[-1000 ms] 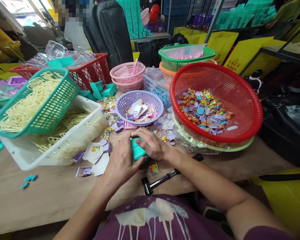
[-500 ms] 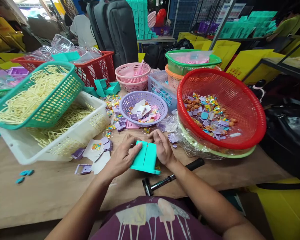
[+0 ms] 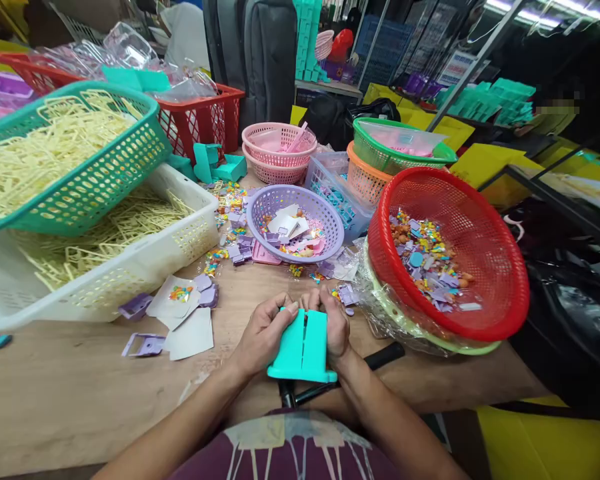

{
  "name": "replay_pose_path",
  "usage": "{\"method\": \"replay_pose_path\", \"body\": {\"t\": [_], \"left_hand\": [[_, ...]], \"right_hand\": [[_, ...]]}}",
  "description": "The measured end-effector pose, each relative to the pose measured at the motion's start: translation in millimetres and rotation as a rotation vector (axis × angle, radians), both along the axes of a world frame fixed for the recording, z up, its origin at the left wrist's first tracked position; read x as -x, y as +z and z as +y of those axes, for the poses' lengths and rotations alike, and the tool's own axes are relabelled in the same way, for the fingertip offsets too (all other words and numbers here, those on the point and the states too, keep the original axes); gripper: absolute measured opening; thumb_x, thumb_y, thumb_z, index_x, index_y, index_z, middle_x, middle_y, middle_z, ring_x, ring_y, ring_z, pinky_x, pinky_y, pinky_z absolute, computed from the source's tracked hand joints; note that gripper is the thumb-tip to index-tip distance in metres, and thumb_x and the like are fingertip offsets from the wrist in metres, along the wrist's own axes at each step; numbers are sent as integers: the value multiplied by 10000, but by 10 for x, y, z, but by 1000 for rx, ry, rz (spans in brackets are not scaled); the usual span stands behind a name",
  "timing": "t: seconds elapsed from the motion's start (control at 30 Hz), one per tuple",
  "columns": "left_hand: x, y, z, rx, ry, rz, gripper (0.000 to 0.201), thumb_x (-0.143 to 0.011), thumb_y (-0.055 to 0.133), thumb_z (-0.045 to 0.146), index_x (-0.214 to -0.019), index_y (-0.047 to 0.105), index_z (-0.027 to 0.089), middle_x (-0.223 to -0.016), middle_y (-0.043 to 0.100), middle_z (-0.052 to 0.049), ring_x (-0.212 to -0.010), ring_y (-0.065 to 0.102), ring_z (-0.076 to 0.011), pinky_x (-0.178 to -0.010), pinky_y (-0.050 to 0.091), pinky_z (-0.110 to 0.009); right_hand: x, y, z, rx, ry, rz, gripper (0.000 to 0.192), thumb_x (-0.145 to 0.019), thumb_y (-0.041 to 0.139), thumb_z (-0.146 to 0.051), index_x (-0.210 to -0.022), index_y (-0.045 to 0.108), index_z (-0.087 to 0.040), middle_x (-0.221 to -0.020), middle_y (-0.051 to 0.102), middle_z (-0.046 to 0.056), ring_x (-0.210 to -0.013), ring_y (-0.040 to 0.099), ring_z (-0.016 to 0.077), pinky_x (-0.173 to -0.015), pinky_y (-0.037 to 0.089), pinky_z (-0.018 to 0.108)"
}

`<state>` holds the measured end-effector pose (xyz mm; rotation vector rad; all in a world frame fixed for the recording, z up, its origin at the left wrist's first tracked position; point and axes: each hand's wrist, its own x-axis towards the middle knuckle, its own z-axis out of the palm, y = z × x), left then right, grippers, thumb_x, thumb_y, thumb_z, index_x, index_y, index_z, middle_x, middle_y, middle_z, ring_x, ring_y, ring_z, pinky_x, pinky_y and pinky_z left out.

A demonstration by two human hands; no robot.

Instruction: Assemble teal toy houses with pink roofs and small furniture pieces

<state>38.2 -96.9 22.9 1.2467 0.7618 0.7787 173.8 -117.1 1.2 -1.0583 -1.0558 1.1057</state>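
Head view: left hand and right hand clamped on either side of teal plastic piece, held upright above wooden table, just over black-handled hammer; purple basket beyond.

There is just one view — it sits up on the person's head and looks forward and down at the wooden table. It is very close to the two hands, low in the middle. Baskets fill the table beyond, and shelves stand far at the back.
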Motion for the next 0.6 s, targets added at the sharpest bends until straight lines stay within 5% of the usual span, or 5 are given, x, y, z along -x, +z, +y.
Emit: {"method": "replay_pose_path", "body": {"t": [0.13, 0.4, 0.6], "left_hand": [[-28, 24, -28, -87, -7, 22, 348, -939, 504, 427, -704, 403, 190, -662, 351, 54, -612, 324, -95, -575, 321, -218], [-16, 126, -48, -273, -45, 119, 322, -977, 434, 406, -740, 440, 188, -691, 414, 44, -652, 401, -110, -627, 340, -245], [24, 118, -52, -296, -51, 112, 325, -976, 429, 404, -729, 423, 192, -686, 416, 42, -653, 416, -115, -631, 342, -254]], "right_hand": [[23, 16, -13, 87, -23, 245, 580, -922, 317, -672, -529, 301, -246, -524, 303, -30, -524, 336, 150, -580, 396, 323], [62, 156, -33, 76, -23, 310, 608, -834, 469, -691, -491, 270, -230, -478, 252, -38, -493, 268, 142, -533, 348, 314], [72, 136, -44, 59, -25, 186, 566, -882, 395, -646, -507, 275, -240, -488, 265, -33, -494, 301, 153, -549, 370, 337]]}}
